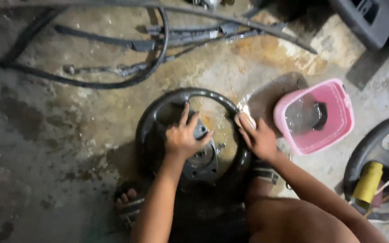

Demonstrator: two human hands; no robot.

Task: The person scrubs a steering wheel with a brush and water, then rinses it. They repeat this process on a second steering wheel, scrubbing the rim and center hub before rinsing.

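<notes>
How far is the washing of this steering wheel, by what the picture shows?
Done: the black steering wheel and the floor look wet. In hand: the left hand steadies the hub, and the right hand presses a pale pad on the rim. Left: unclear; another wheel lies beside the pink bucket.
</notes>
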